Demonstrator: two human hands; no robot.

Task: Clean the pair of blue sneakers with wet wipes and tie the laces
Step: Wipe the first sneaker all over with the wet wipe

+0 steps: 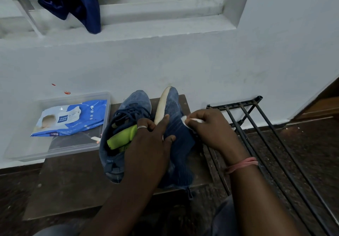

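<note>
Scene: A person bends over a pair of blue sneakers on a low dark desk (60, 184) set against a pale wall.
Left hand: The left hand (154, 140) grips the tilted sneaker (174, 118), thumb and fingers wrapped over its side, steadying it on edge; a ring shows on one finger.
Right hand: The right hand (207, 127) pinches a small white wipe (184, 119) against the knit upper near the toe.
Second shoe: The other sneaker (128, 118) sits upright just left of the left hand, with something lime-green tucked in its opening and its laces (126, 112) lying loose.
Progress: Judging by this view, cleaning is under way on one shoe only. The second shoe's wiping cannot be confirmed, and lace tying appears still to come.
Materials: Uppers are speckled blue woven mesh, soft and flexible; the upturned sole (162, 103) is smooth, off-white and long-curved. The wipe looks damp and crumpled.
Supplies: A blue-and-white wipes packet (71, 118), glossy plastic, lies in a clear shallow tray (108, 98) well left of both hands.
Surroundings: A black metal rack (256, 123) stands just right of the right hand; dark blue cloth (77, 2) hangs from the window ledge beyond.
</note>
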